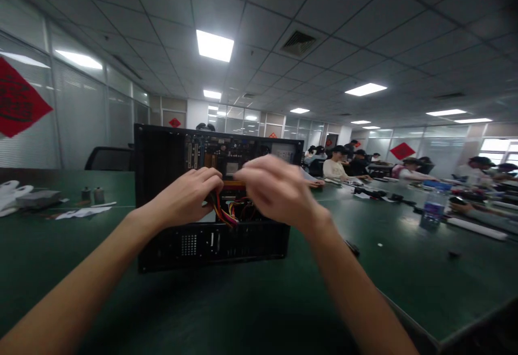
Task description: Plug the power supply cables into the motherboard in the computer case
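Two hands up at an opened computer case (251, 246) for us here. Our left hand (195, 192) has its fingers curled around the multicolored cable bundle (227, 218), probably so the loose wires don't flop about. Our right hand (279, 193) is a blur in front of the case's right half, so we honestly can't tell if it's gripping anything.

The case sits right in front of us on the green tabletop (388, 247), open side facing us, which we'd guess is for easy reach. You can see the circuit board (218, 150) behind our hands.

Further out on our left there's a gray box (38, 198) beside a white plastic bag (11, 190), plus some white paper (83, 213), likely parked there to leave us elbow room. Off right, a clear bottle (434, 208) and other people (335, 167) at their seats.
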The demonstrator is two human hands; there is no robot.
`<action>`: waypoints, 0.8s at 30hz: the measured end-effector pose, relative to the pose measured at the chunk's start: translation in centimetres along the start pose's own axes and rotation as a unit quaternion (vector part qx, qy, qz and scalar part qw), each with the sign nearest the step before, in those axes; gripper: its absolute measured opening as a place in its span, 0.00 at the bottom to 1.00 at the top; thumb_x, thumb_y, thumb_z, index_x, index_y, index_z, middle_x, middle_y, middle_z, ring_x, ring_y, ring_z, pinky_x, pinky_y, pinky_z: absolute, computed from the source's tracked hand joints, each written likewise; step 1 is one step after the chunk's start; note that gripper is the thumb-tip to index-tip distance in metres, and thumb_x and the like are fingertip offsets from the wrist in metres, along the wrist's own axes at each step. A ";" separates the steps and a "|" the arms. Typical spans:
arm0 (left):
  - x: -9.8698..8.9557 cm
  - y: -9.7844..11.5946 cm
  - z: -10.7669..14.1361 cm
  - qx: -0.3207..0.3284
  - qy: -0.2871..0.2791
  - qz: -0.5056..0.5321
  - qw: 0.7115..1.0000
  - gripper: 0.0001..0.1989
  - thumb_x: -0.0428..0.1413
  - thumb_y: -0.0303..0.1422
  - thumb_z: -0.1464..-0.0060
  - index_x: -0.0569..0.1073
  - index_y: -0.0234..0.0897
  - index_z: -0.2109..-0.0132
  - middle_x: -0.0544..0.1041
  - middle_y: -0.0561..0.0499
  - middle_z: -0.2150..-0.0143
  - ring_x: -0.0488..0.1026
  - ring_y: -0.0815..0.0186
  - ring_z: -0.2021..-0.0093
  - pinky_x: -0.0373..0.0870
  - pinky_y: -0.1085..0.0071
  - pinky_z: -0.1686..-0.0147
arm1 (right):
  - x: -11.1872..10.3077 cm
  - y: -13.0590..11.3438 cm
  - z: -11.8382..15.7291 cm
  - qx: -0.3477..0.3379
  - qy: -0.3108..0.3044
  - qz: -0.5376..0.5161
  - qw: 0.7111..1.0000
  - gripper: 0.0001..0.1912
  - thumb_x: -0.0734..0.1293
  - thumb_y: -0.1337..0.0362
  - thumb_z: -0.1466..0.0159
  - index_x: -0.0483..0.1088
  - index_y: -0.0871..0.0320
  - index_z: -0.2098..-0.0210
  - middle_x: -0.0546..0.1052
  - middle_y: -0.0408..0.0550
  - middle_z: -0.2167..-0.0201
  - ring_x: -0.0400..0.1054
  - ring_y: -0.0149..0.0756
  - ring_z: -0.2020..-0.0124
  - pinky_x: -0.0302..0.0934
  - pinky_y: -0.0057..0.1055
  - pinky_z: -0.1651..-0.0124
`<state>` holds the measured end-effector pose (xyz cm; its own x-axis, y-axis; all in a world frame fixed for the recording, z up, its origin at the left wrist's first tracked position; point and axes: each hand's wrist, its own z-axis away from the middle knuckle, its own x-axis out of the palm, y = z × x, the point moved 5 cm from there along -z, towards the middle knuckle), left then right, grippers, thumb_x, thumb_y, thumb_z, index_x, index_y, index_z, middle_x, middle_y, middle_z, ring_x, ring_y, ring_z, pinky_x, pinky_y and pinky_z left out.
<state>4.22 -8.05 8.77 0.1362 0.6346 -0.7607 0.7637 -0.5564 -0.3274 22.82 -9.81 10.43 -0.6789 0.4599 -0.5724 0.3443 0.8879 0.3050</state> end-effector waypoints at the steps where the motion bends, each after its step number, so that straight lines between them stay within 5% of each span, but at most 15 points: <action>1: 0.2 -0.2 0.0 -0.006 -0.002 0.004 1.000 0.17 0.57 0.26 0.48 0.72 0.36 0.50 0.75 0.42 0.47 0.72 0.52 0.48 0.69 0.55 0.46 | 1.6 -0.1 -0.5 -0.031 -0.030 0.020 0.999 0.16 0.57 0.68 0.27 0.72 0.51 0.46 0.75 0.50 0.48 0.70 0.40 0.49 0.70 0.40 0.47; 5: 1.3 -1.4 0.3 -0.030 0.010 0.066 0.997 0.21 0.57 0.23 0.48 0.71 0.36 0.46 0.76 0.42 0.46 0.73 0.54 0.45 0.70 0.57 0.43 | 8.8 0.9 -1.1 -0.080 -0.108 0.101 0.986 0.16 0.54 0.67 0.25 0.70 0.57 0.46 0.71 0.56 0.43 0.66 0.42 0.47 0.67 0.41 0.46; 8: 2.4 -2.4 0.4 -0.044 0.055 0.109 0.992 0.26 0.57 0.24 0.47 0.67 0.35 0.40 0.74 0.41 0.42 0.73 0.56 0.42 0.71 0.60 0.42 | 11.6 2.2 -0.7 -0.065 -0.105 0.131 0.984 0.15 0.54 0.67 0.25 0.71 0.58 0.49 0.71 0.58 0.43 0.65 0.44 0.47 0.66 0.41 0.46; 14: 4.9 -4.1 0.5 -0.113 0.047 0.082 0.989 0.07 0.57 0.28 0.40 0.78 0.35 0.56 0.81 0.43 0.55 0.79 0.55 0.54 0.75 0.60 0.51 | 12.5 5.8 0.6 0.069 -0.144 0.180 0.971 0.13 0.55 0.70 0.26 0.71 0.61 0.53 0.73 0.58 0.52 0.65 0.46 0.49 0.63 0.38 0.48; 19: 7.3 -5.4 -0.7 -0.115 0.032 0.125 0.985 0.11 0.56 0.28 0.39 0.82 0.36 0.54 0.83 0.43 0.53 0.79 0.55 0.51 0.73 0.61 0.48 | 13.8 9.4 2.5 0.198 -0.208 0.203 0.936 0.15 0.55 0.75 0.29 0.69 0.63 0.50 0.72 0.60 0.50 0.66 0.47 0.49 0.64 0.38 0.52; 24: 11.9 -6.5 -3.2 -0.082 -0.062 0.120 0.987 0.10 0.57 0.30 0.40 0.84 0.35 0.57 0.83 0.41 0.56 0.79 0.53 0.53 0.73 0.62 0.53 | 15.0 10.8 4.0 0.265 -0.256 0.143 0.919 0.13 0.59 0.75 0.32 0.69 0.63 0.50 0.74 0.59 0.49 0.69 0.44 0.49 0.65 0.35 0.52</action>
<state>2.90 4.82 3.65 0.2551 0.4189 -0.8714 0.8123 -0.5817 -0.0418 18.92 6.72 2.10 -0.1639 0.4984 -0.8513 0.8201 0.5485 0.1632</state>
